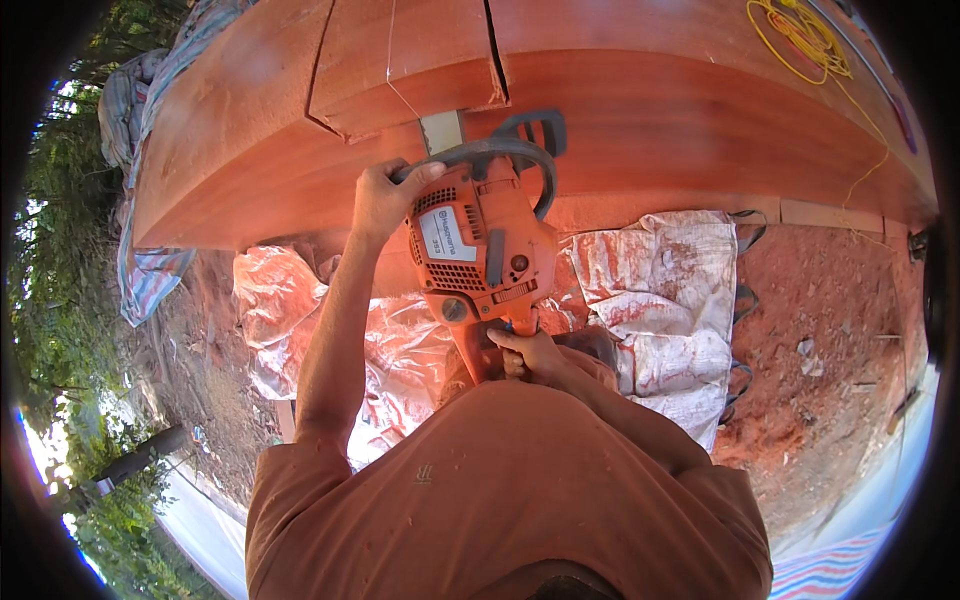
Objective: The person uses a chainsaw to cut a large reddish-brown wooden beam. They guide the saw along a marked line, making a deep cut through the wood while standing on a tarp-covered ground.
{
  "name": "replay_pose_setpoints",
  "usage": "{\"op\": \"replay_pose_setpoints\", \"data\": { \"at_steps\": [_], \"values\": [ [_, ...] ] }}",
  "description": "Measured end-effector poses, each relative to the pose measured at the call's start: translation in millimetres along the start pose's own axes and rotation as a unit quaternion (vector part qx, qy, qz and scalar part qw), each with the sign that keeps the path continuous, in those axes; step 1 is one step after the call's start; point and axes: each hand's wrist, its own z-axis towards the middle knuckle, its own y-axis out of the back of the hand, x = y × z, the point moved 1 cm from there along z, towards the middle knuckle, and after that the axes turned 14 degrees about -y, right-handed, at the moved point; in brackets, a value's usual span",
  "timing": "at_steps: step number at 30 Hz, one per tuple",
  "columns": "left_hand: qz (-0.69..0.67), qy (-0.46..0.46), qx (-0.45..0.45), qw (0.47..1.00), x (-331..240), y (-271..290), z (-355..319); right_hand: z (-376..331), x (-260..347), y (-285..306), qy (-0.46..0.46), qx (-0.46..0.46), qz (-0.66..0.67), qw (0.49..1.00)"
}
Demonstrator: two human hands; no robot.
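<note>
**Two-handed hold on a chainsaw at a slab of red timber**

Where the view begins, at the person's own chest, the right hand [530,352] sits close against the body, its grip curled shut round the rear handle of the orange chainsaw [480,250]. The left arm reaches forward, almost straight, from the lower left; the left hand [385,195] wraps the grey front handle bar, fingers closed over it and thumb beneath. Between the two hands lies the saw body, orange with black vents and a pale label, top side toward the camera. Its guide bar [441,131] points away and enters a cut in the timber slab [650,110], a large reddish block with smooth faces and a notch cut into its near edge. Dust-stained white sacks [660,290] cover the red earth below. A yellow cord [800,35] lies coiled on the slab's far right.
</note>
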Motion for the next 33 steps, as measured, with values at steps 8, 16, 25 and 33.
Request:
{"op": "replay_pose_setpoints", "data": {
  "at_steps": [8,16,25,33],
  "values": [
    [-0.013,-0.007,0.008,1.000,10,-1,7,0,3,-10,0.010,0.001,-0.004,1.000],
    [0.029,-0.034,0.013,0.999,11,1,5,10,-3,-9,-0.010,0.029,0.028,0.999],
    [0.023,-0.005,0.009,1.000,7,2,-45,-3,-42,-1,-0.042,0.010,-0.008,0.999],
    [0.020,0.019,-0.004,1.000,-10,2,-73,-21,-56,4,-0.052,0.024,-0.006,0.998]
  ]
}}
